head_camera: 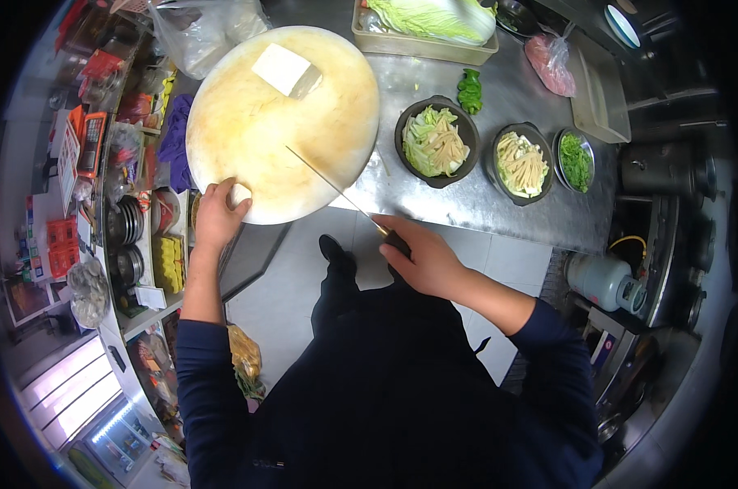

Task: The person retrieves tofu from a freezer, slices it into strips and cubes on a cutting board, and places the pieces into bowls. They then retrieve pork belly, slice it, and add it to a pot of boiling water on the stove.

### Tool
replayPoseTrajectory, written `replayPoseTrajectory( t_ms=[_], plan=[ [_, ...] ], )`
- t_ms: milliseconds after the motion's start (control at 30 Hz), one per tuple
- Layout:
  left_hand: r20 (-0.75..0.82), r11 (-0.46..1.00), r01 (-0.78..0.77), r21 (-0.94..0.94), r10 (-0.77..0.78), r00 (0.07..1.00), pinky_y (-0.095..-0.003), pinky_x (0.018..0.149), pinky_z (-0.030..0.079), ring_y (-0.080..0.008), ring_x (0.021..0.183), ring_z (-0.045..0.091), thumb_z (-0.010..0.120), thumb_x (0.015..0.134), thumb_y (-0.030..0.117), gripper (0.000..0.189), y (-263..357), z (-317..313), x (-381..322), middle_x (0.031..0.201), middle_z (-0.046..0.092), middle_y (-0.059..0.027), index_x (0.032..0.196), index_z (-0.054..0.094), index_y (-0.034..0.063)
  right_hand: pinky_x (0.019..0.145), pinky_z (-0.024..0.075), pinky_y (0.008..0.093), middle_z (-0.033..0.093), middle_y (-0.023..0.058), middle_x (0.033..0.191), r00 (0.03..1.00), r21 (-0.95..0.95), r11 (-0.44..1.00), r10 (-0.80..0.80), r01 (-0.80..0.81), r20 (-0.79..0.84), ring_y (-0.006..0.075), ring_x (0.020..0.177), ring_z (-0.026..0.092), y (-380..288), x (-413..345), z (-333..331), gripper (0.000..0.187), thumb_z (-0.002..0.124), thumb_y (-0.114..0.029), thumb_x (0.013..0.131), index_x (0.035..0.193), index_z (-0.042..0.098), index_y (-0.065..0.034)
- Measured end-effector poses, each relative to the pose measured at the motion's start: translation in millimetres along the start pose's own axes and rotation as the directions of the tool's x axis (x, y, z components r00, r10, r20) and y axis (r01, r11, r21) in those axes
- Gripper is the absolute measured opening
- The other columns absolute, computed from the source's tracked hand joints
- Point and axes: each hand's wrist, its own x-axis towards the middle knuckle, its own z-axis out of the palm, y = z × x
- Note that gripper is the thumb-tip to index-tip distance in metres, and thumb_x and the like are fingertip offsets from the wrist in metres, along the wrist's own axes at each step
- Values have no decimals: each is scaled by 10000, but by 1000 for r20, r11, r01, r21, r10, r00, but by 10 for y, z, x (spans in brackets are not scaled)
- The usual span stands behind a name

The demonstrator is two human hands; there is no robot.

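Observation:
A thick round cutting board [241, 134] lies before me on the counter. At its near left edge, my left hand [217, 214] pinches a small white piece of tofu [241, 194] between thumb and fingers. My right hand [427, 257] grips the dark handle of a kitchen knife [397, 242], just off the board's near right side. The blade is seen nearly edge-on, its tip reaching over the board. A larger white block of tofu [281, 67] sits at the far side of the board, apart from both hands.
On the steel counter [405, 205] stand two dark bowls of cabbage and pale strips [447, 147] [522, 162], a bowl of chopped greens [575, 162] and green peppers [469, 91]. Behind are a tray [427, 49] with napa cabbage [442, 18] and bagged pink meat [549, 61]. Shelves [155, 318] flank the left.

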Motion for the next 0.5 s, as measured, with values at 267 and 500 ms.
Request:
replayPoseTrajectory(
  t_ms=[267, 500],
  plan=[
    [233, 751, 424, -507, -354, 906, -318, 733, 562, -193, 862, 707, 844, 853, 273, 683, 373, -4, 222, 1055, 743, -98, 1421, 619, -33, 832, 529, 347, 678, 93, 995, 1000, -3, 1000, 21, -21, 20, 200, 868, 640, 122, -113, -167, 467, 657, -155, 1049, 1501, 549, -105],
    [133, 147, 172, -974, -244, 961, -251, 795, 557, -123, 942, 683, 790, 957, 60, 255, 792, 319, 563, 1089, 720, -64, 1154, 628, 50, 731, 489, 295, 607, 22, 875, 988, 90, 984, 155, -157, 29, 124, 751, 563, 143, -51, -66, 473, 631, -156, 1069, 1526, 521, -106]
  ],
)
